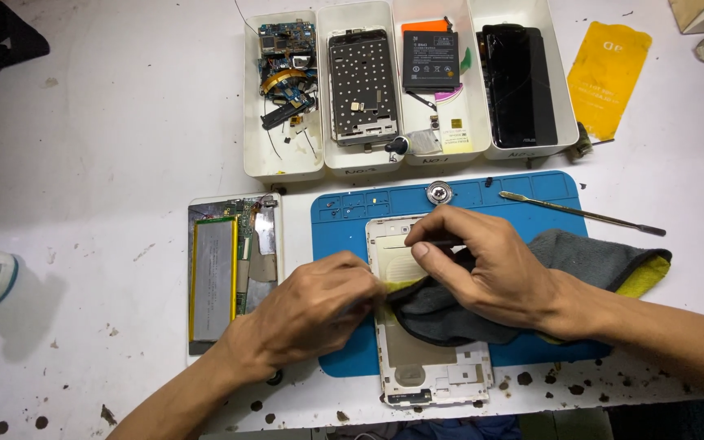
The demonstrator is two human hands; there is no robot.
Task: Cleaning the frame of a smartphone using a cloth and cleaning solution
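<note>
A white phone back cover [432,367] lies inside-up on a blue work mat [344,220]. My left hand [311,310] rests on the cover's left edge, fingers curled against it. My right hand [474,265] pinches a thin dark tool over the cover's upper part. A grey and yellow cloth [588,261] lies under my right hand and across the cover's middle.
An opened device with a large silver battery [213,277] lies left of the mat. Several white trays [283,159] at the back hold circuit parts, a frame, a battery and a black screen. A metal spudger [580,212] lies at the mat's right. A yellow sheet [609,73] is far right.
</note>
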